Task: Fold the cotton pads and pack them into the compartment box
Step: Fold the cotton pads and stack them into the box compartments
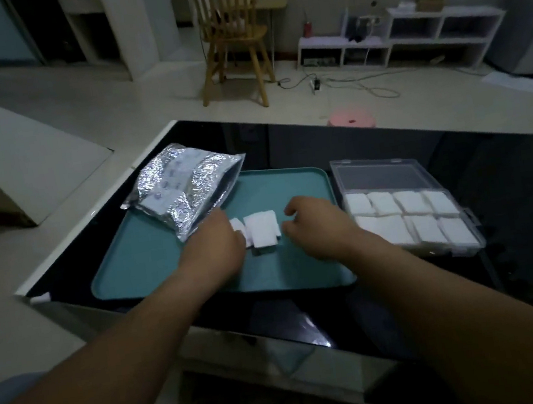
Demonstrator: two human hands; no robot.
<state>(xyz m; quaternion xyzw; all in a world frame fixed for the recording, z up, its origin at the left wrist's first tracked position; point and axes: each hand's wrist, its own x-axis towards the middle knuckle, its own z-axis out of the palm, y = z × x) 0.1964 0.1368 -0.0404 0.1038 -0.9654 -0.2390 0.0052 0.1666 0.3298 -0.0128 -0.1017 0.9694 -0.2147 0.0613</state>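
Black tabletop (pixel 491 172): compartment box (pixel 470 242) nearly full (rear strip (pixel 387 175) empty); left hand (pixel 211 246) meets a cotton pad (pixel 262 233) midway across the tray (pixel 131 270), grip hidden; right hand (pixel 315 226) loosely curled, empty.

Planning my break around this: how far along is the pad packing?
Mostly done: every visible compartment of the box holds white pads. In hand: a cotton pad on the tray, between left hand and right hand. Left: packing it; the foil bag may hold more.
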